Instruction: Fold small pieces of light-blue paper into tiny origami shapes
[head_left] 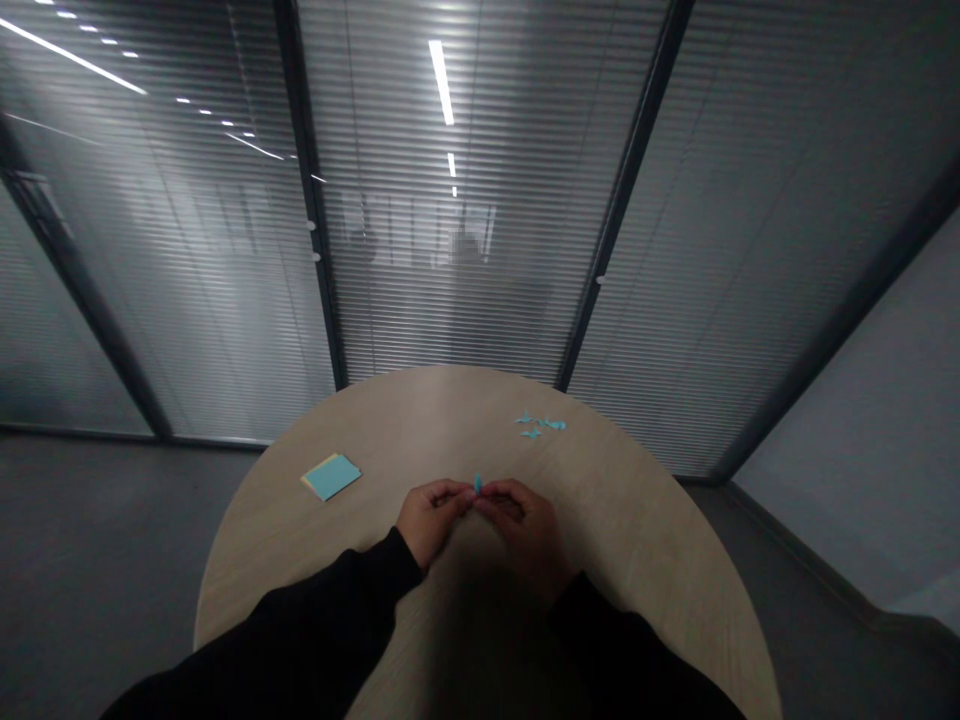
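Note:
My left hand (431,518) and my right hand (525,530) meet over the middle of a round wooden table (637,540). Both pinch a small piece of blue paper (478,484) between their fingertips; it sticks up above the fingers. Both arms wear black sleeves. A stack of square paper sheets (331,476), blue on top, lies to the left of my hands. Several small folded blue paper pieces (540,425) lie at the far right part of the table.
Glass walls with closed blinds and dark frames (315,230) stand right behind the table. Grey floor (90,560) surrounds the table on the left and right. A reflection of a person shows faintly in the glass.

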